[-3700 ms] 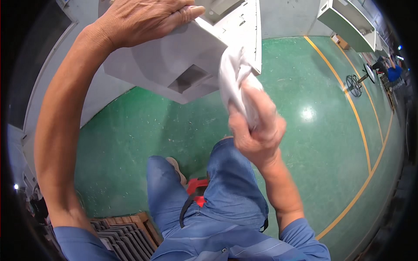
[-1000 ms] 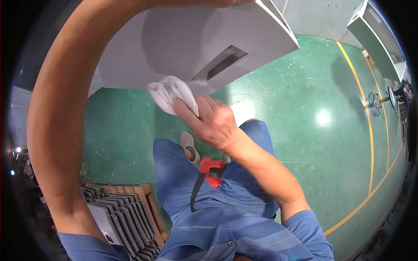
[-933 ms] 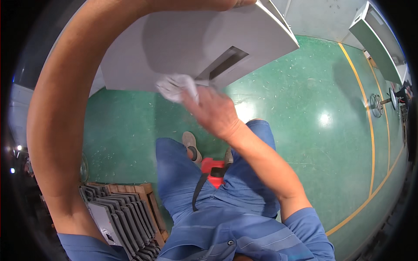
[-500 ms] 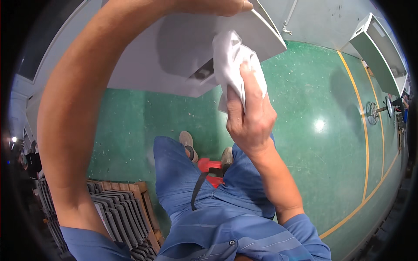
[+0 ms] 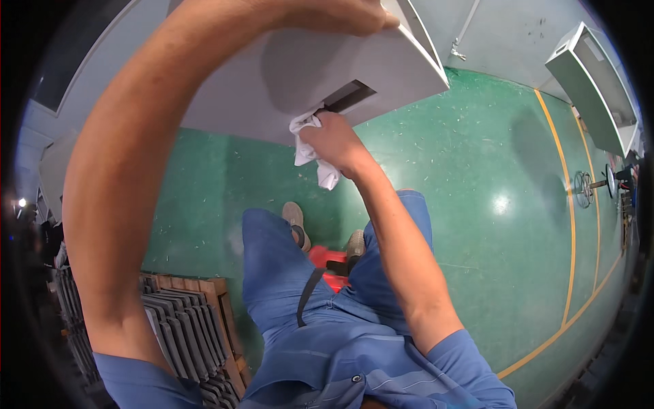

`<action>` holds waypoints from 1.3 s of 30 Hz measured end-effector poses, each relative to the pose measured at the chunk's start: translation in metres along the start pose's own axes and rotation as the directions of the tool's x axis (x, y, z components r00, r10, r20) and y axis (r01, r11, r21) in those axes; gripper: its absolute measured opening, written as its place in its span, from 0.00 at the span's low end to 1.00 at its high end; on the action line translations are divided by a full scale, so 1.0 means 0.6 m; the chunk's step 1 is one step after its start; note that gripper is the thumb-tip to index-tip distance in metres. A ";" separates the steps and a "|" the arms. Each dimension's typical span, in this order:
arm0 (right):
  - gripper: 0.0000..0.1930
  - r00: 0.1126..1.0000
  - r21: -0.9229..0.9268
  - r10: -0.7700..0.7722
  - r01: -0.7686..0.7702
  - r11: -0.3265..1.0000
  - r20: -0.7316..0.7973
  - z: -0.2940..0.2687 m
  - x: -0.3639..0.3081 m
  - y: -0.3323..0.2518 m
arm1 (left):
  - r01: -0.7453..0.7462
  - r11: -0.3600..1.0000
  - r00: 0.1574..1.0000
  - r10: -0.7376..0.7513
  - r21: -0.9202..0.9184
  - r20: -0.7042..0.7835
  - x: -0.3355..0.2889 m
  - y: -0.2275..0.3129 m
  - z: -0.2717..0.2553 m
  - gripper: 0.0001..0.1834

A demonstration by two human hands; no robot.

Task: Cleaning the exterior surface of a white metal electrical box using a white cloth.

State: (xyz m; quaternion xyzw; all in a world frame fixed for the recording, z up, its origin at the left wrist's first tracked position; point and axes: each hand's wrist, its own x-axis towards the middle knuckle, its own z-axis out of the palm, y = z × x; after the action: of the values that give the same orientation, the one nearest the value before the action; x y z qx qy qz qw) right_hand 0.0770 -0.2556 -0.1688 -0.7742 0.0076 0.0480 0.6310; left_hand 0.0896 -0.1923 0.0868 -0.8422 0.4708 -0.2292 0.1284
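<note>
A light grey box-shaped cabinet [image 5: 231, 102] with a rectangular slot [image 5: 351, 96] in its face fills the upper middle. At its top edge my left hand [image 5: 357, 17] grips the rim, fingers curled, partly cut off by the picture's upper border. My right hand [image 5: 335, 142] is closed on a crumpled white cloth [image 5: 305, 144]. It presses the cloth against the cabinet's lower edge, just left of the slot, and part of the cloth hangs down below the hand. The fingertips of the right hand are hidden behind the hand and the cloth.
A similar open box [image 5: 579, 85] stands at the far right, beside yellow floor lines [image 5: 565, 184] and a round-based stand [image 5: 586, 187]. At lower left, a wooden pallet [image 5: 216, 290] bears several dark grey slats [image 5: 180, 327]. Something red [image 5: 334, 281] lies between my feet.
My right hand has moved left and toward the cabinet's lower edge with the cloth, uncovering the slot. The cabinet's slotted end has shifted slightly; the left hand stays on its rim.
</note>
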 end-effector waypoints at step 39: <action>0.17 0.751 -0.289 -0.564 0.487 0.824 -0.344 0.083 -0.050 0.107 | 0.192 0.981 0.981 -0.192 0.009 0.009 -0.096 -0.053 -0.019 0.22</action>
State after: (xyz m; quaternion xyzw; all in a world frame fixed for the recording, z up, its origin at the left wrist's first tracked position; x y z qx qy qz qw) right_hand 0.0393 -0.2216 -0.2391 -0.7907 -0.0817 -0.2970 0.5291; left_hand 0.0813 -0.1263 0.0949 -0.8842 0.3861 -0.2380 0.1113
